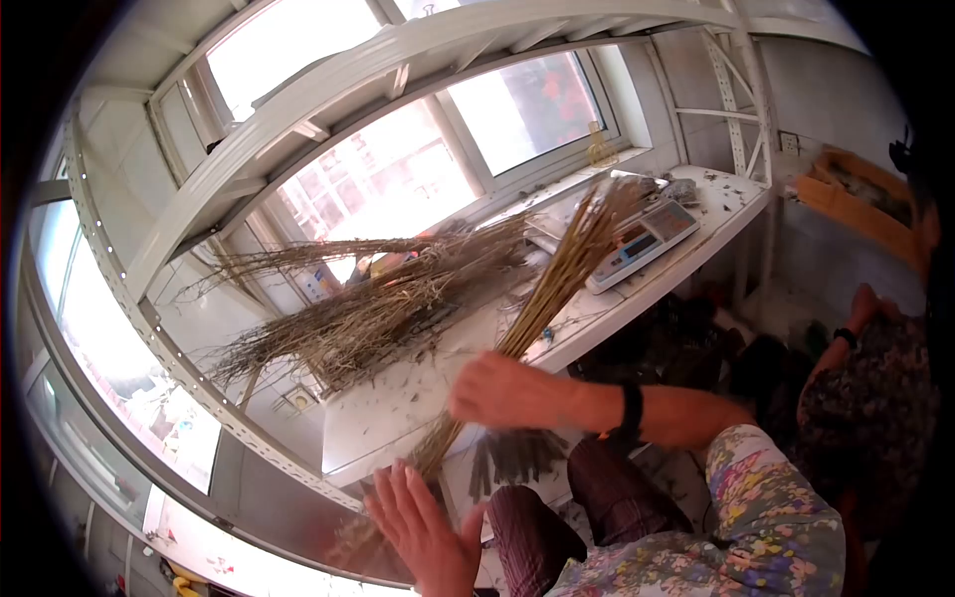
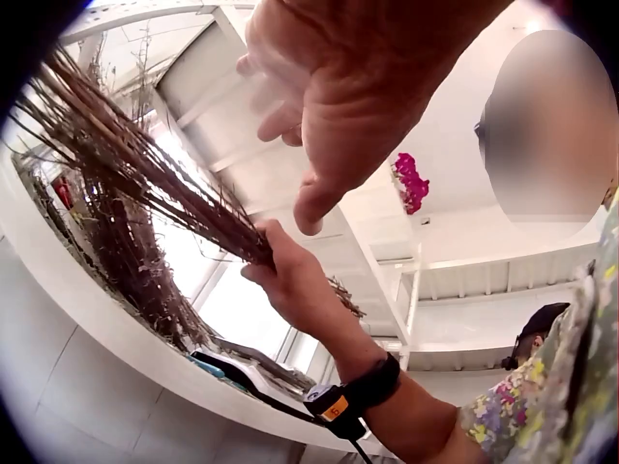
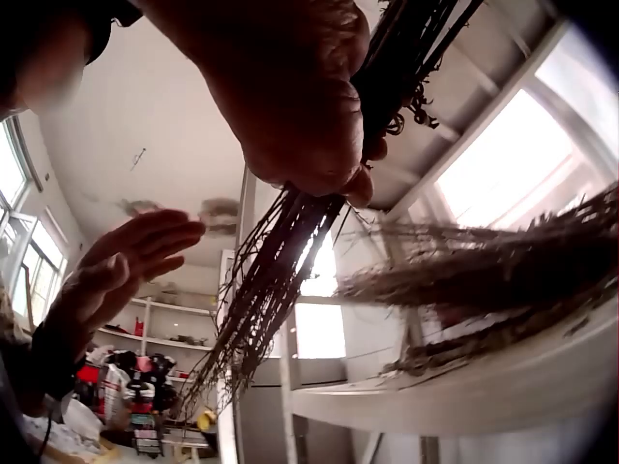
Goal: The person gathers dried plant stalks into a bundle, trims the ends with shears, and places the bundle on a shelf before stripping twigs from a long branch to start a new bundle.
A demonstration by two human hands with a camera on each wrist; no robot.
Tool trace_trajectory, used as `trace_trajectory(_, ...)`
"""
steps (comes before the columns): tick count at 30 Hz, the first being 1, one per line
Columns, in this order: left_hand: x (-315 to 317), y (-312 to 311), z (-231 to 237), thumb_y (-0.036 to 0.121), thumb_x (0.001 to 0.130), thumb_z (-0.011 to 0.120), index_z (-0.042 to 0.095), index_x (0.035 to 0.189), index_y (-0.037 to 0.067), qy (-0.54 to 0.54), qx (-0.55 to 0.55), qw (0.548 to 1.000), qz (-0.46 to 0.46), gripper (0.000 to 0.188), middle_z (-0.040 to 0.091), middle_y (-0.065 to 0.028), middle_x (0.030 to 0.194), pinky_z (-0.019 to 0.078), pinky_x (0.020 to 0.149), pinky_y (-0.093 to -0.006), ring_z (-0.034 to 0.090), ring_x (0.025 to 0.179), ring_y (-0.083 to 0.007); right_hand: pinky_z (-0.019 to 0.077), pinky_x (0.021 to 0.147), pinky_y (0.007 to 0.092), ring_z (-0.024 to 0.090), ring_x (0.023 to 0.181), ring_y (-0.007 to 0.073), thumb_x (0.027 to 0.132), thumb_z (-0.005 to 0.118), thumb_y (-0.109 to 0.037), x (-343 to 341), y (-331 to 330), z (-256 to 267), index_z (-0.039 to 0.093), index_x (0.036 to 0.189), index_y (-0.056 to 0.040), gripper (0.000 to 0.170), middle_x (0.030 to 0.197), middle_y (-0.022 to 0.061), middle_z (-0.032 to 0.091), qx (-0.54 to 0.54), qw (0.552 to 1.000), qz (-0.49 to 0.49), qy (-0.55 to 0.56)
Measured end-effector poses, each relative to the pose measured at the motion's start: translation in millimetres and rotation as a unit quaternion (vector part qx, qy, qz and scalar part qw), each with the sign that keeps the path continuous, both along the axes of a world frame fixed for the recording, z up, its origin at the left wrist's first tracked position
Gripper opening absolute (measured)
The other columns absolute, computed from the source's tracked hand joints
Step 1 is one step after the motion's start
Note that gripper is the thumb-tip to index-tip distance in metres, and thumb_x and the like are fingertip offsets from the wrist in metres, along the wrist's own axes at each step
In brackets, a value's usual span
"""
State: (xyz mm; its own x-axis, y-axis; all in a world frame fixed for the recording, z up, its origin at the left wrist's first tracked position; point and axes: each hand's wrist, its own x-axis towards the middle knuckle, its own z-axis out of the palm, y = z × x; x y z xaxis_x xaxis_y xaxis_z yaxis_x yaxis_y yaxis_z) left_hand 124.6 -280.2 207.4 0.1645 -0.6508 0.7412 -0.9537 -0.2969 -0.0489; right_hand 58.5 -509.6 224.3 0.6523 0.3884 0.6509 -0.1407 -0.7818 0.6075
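My right hand (image 1: 505, 392) grips a bundle of dry brown stems (image 1: 553, 282) around its middle. Thicker stalks slant up over the table edge, while thin twiggy ends (image 3: 266, 280) fan out below the fist in the right wrist view. My left hand (image 1: 430, 532) is raised beside the lower ends, palm and fingers extended, holding nothing. Close up in the left wrist view, the left hand (image 2: 348, 106) hangs above the stems, its fingers partly blurred. A large heap of similar dry stems (image 1: 368, 323) lies across the white table behind the hands.
A digital scale (image 1: 647, 244) sits toward the right of the white table (image 1: 373, 428), with plant scraps scattered around. A metal shelf frame (image 1: 398, 75) spans overhead before the windows. Dark bristly ends (image 1: 512, 458) hang below the table. Another person's arm (image 1: 846, 338) shows at right, near a wooden box (image 1: 856, 214).
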Motion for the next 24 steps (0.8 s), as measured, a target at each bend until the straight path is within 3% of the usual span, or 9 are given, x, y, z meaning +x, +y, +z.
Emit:
trace_trajectory(5, 36.3, -12.9, -24.2, 0.037, 0.07, 0.072, 0.03, 0.133, -0.003, 0.028, 0.076, 0.993, 0.091, 0.085, 0.034, -0.0209, 0.138, 0.0143, 0.108, -0.0522, 0.024, 0.132, -0.0382, 0.0407, 0.07, 0.0292, 0.053, 0.083, 0.017, 0.074, 0.056, -0.019, 44.7, 50.4, -39.4, 0.05, 0.087, -0.0074, 0.018, 0.083, 0.0039, 0.053, 0.038, 0.996, 0.078, 0.034)
trace_trajectory(6, 49.9, -17.4, -37.6, 0.04, 0.065, 0.074, 0.034, 0.128, -0.005, -0.01, 0.041, 0.995, 0.087, 0.086, 0.043, -0.0211, 0.128, 0.0204, 0.106, -0.0534, 0.036, 0.124, -0.0384, 0.0404, 0.07, 0.0286, 0.053, 0.083, 0.0169, 0.074, 0.056, -0.019, 46.5, 59.5, -41.8, 0.05, 0.086, -0.0075, 0.018, 0.083, 0.0035, 0.053, 0.041, 0.994, 0.097, 0.038)
trace_trajectory(9, 69.0, -11.7, -62.0, 0.037, 0.065, 0.073, 0.036, 0.127, -0.004, 0.064, 0.07, 0.988, 0.125, 0.083, 0.054, -0.0174, 0.114, 0.0294, 0.102, -0.0497, 0.049, 0.111, -0.0322, 0.0394, 0.069, 0.0268, 0.052, 0.082, 0.0155, 0.074, 0.055, -0.017, 63.1, 70.6, -63.1, 0.051, 0.086, -0.0083, 0.015, 0.082, 0.0012, 0.052, 0.064, 0.987, 0.138, 0.044)
trace_trajectory(10, 70.1, -11.4, -65.6, 0.029, 0.069, 0.071, 0.051, 0.112, 0.001, 0.078, 0.044, 0.987, 0.132, 0.055, 0.062, -0.0153, 0.095, 0.0432, 0.084, -0.0446, 0.059, 0.09, -0.0315, 0.0391, 0.068, 0.0266, 0.052, 0.081, 0.0153, 0.074, 0.055, -0.017, 67.6, 71.7, -70.0, 0.051, 0.086, -0.0085, 0.015, 0.082, 0.0008, 0.052, 0.068, 0.986, 0.142, 0.049)
trace_trajectory(13, 85.4, -10.8, -88.1, 0.03, 0.069, 0.071, 0.055, 0.097, 0.007, 0.202, 0.127, 0.954, 0.182, 0.039, 0.063, -0.0127, 0.081, 0.0472, 0.066, -0.043, 0.061, 0.077, -0.0322, 0.0401, 0.074, 0.029, 0.053, 0.086, 0.0158, 0.075, 0.055, -0.016, 76.6, 73.3, -78.0, 0.052, 0.085, -0.0087, 0.013, 0.084, 0.001, 0.054, 0.088, 0.98, 0.158, 0.084)
trace_trajectory(14, 87.4, -12.0, -91.5, 0.03, 0.069, 0.071, 0.054, 0.086, 0.009, 0.157, 0.085, 0.968, 0.174, 0.032, 0.063, -0.0108, 0.074, 0.046, 0.055, -0.0433, 0.061, 0.069, -0.0326, 0.0408, 0.076, 0.0304, 0.054, 0.089, 0.0162, 0.076, 0.055, -0.016, 79.0, 73.3, -79.0, 0.052, 0.085, -0.0087, 0.012, 0.086, 0.0013, 0.056, 0.098, 0.977, 0.164, 0.099)
trace_trajectory(17, 93.3, -11.2, -94.1, 0.03, 0.069, 0.07, 0.055, 0.086, 0.009, 0.179, 0.103, 0.952, 0.228, 0.032, 0.062, -0.0114, 0.073, 0.0462, 0.056, -0.0438, 0.061, 0.067, -0.0332, 0.0394, 0.091, 0.0374, 0.052, 0.104, 0.0212, 0.075, 0.057, -0.019, 87.2, 66.4, -81.6, 0.054, 0.098, -0.0077, 0.026, 0.1, 0.0055, 0.057, 0.036, 0.982, 0.178, 0.047)
trace_trajectory(20, 113.1, -1.8, -103.0, 0.034, 0.067, 0.07, 0.055, 0.083, 0.009, 0.161, 0.084, 0.955, 0.234, 0.033, 0.062, -0.0119, 0.069, 0.0463, 0.057, -0.0445, 0.06, 0.066, -0.0342, 0.0325, 0.102, 0.043, 0.044, 0.117, 0.0264, 0.073, 0.062, -0.024, 60.6, 57.3, -51.8, 0.049, 0.116, -0.006, 0.048, 0.117, 0.0103, 0.051, 0.145, 0.947, 0.269, 0.104)
trace_trajectory(24, 130.6, 21.7, -105.2, 0.032, 0.068, 0.064, 0.054, 0.074, 0.008, 0.168, 0.064, 0.958, 0.224, 0.027, 0.06, -0.0125, 0.064, 0.046, 0.053, -0.0445, 0.06, 0.062, -0.0345, 0.0305, 0.103, 0.0437, 0.041, 0.119, 0.0295, 0.066, 0.071, -0.023, 35.2, 15.4, -39.6, 0.043, 0.125, -0.0044, 0.067, 0.125, 0.0127, 0.045, 0.233, 0.95, 0.199, 0.06)
